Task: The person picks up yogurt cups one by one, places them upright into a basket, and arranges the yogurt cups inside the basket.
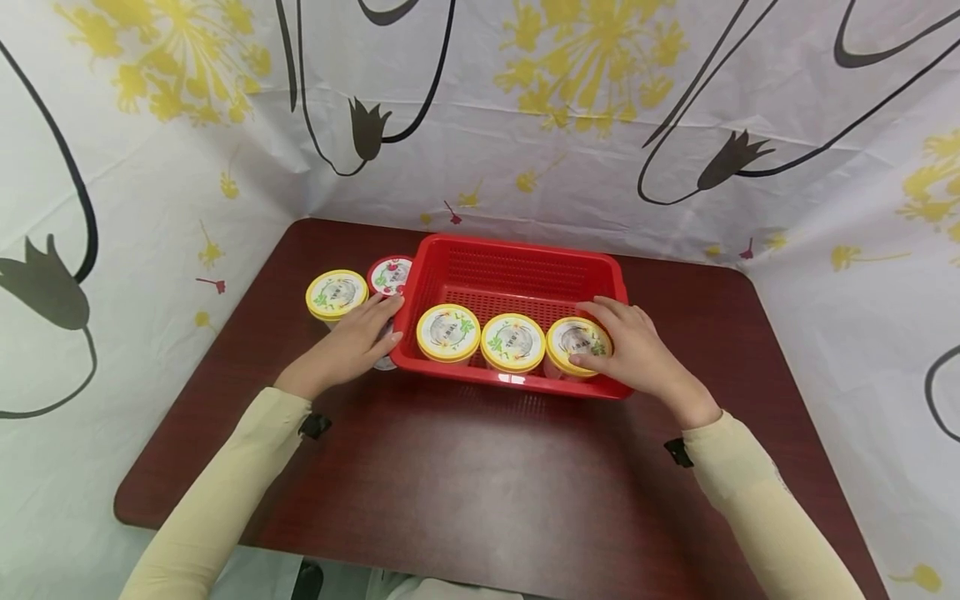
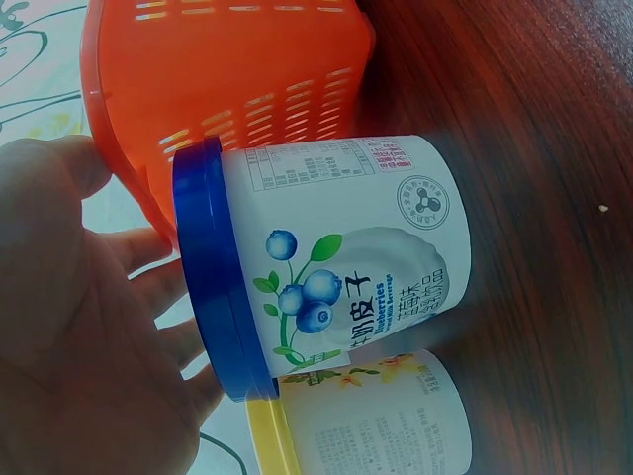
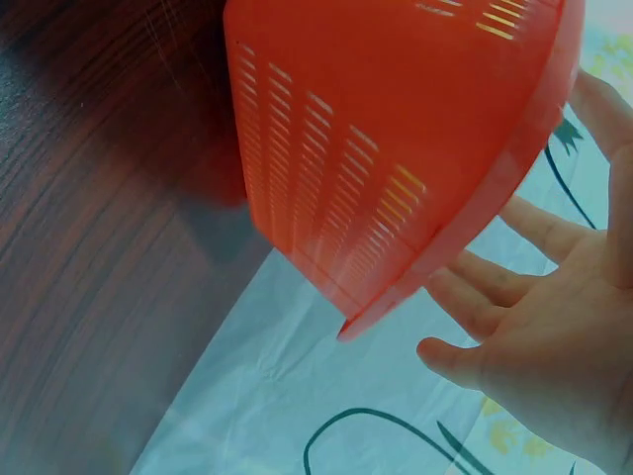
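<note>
Looked like loading tubs (image 1: 513, 343) into basket (image 1: 525, 275): left hand (image 1: 347, 340) loosely spread at 9 o'clock, right hand (image 1: 637, 350) at 3, grip unclear; next called for grasping blue-lidded tub (image 2: 331, 262).

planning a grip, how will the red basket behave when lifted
The red basket itself is probably light, its plastic-looking walls being slotted; they may flex slightly. With three yellow-lidded cups along its near side, it could tip that way.

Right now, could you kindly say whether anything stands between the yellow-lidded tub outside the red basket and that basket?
Yes: the red-lidded tub and blue-lidded tub stand there, left of the basket, and the left hand reaches across.
</note>
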Available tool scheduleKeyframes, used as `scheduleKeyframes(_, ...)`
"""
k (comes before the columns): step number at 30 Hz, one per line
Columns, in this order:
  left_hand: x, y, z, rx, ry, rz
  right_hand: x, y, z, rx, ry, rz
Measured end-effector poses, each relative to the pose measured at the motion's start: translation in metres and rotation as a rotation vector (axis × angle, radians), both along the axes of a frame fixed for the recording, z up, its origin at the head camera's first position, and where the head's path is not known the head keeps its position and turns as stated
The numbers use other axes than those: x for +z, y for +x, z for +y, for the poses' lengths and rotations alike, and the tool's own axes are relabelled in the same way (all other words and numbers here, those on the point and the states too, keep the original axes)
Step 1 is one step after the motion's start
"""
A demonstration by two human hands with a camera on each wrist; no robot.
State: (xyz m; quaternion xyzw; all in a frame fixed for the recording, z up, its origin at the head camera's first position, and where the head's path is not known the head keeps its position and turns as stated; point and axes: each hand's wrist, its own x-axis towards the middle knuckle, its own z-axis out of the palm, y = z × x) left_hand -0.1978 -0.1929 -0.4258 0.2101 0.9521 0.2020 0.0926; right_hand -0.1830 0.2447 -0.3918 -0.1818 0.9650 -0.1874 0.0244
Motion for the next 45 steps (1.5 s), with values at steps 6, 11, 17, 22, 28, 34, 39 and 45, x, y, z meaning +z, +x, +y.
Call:
scheduleKeyframes(6, -0.001, -0.001, 0.0, -0.003, -0.006, 0.002, -0.002, 0.007, 0.009, -0.054, -0.018, 0.004)
scheduleKeyframes(11, -0.002, -0.001, 0.0, -0.002, 0.0, 0.001, -0.01, 0.014, 0.015, -0.128, -0.036, 0.015)
scheduleKeyframes(17, -0.001, 0.0, -0.001, 0.0, 0.009, 0.003, -0.026, 0.02, 0.014, -0.129, -0.041, 0.093)
scheduleKeyframes(22, -0.001, 0.0, 0.0, -0.001, 0.01, 0.0, -0.034, 0.023, 0.011, -0.126, -0.035, 0.127)
scheduleKeyframes(28, 0.004, 0.002, -0.004, 0.028, 0.014, 0.009, -0.038, 0.024, 0.008, -0.141, -0.027, 0.111)
scheduleKeyframes(34, 0.008, 0.004, -0.017, 0.071, 0.023, 0.09, -0.037, 0.025, 0.007, -0.17, -0.015, 0.081)
scheduleKeyframes(39, 0.005, 0.007, -0.027, 0.088, 0.02, 0.085, -0.034, 0.027, 0.007, -0.194, -0.02, 0.048)
scheduleKeyframes(45, -0.005, 0.007, -0.039, 0.118, -0.003, 0.061, -0.038, 0.03, 0.007, -0.199, -0.033, 0.013)
